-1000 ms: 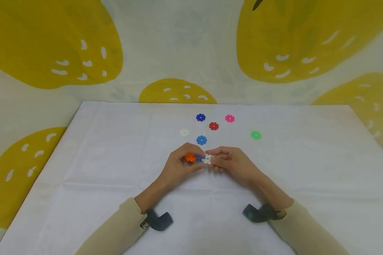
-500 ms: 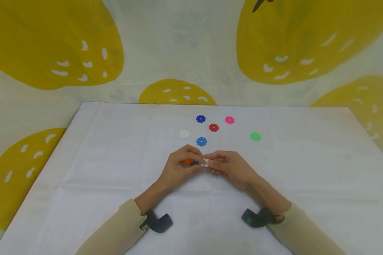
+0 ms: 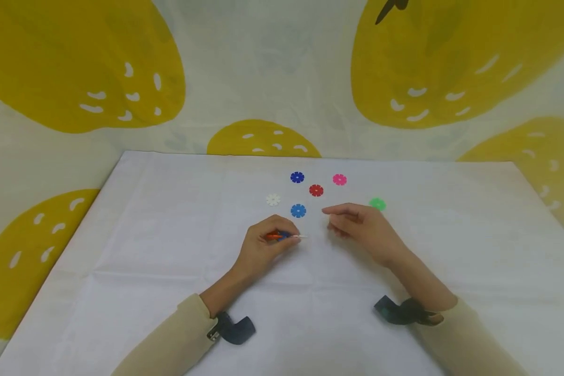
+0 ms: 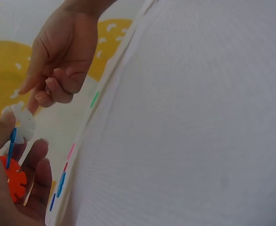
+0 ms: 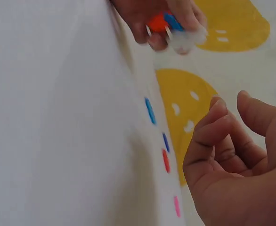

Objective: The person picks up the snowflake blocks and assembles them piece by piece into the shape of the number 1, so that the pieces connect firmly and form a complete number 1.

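Observation:
My left hand pinches a short chain of slotted plastic snowflake discs between thumb and fingers. In the left wrist view the chain has an orange disc, a blue disc seen edge-on, and a white disc at the outer end. My right hand hovers to the right, apart from the chain, its fingers loosely bent and holding nothing. Nearest to it lie a green disc, partly covered by that hand in the head view, and a light blue disc.
Farther back on the white-covered table lie a dark blue disc, a red disc, a pink disc and a loose white disc. Behind the table hangs a cloth with yellow shapes.
My right hand has let go of the white disc and moved right and slightly away from me. The left hand keeps the chain, which has turned nearly edge-on to the head camera.

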The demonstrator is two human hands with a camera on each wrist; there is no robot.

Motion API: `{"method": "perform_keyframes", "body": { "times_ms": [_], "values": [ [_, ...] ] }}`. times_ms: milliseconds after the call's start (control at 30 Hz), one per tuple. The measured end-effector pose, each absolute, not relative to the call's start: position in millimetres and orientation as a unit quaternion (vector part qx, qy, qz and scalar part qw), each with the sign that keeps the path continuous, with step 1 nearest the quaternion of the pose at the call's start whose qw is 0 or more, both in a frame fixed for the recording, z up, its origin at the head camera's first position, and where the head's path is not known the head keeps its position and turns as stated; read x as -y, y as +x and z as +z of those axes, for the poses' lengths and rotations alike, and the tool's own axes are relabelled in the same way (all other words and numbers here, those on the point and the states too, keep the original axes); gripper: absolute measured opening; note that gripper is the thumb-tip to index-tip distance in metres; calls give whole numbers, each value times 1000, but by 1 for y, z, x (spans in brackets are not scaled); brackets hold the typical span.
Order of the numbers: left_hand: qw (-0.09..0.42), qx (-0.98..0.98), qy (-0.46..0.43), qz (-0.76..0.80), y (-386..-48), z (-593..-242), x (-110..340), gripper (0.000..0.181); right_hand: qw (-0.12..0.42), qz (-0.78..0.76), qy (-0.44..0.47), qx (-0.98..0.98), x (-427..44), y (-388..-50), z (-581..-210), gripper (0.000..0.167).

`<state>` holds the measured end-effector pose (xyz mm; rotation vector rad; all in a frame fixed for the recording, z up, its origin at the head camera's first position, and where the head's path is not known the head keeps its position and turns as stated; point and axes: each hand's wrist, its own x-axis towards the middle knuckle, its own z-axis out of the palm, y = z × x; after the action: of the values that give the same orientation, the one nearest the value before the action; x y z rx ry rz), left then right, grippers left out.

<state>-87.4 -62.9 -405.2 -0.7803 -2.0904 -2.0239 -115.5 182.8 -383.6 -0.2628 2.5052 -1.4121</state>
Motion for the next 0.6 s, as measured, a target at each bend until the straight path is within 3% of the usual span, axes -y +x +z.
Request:
{"method": "perform_keyframes", "body": {
  "times_ms": [267,600],
  "values": [
    [1,712,-188,-676,-85,-402,64,10,66,-477,-27,-876,-219,-128,-372,44],
    [-22,685,-166,-709,-95,-425,66,18,-12,-500,19,-866,-253,-140,-380,46]
  ]
}}
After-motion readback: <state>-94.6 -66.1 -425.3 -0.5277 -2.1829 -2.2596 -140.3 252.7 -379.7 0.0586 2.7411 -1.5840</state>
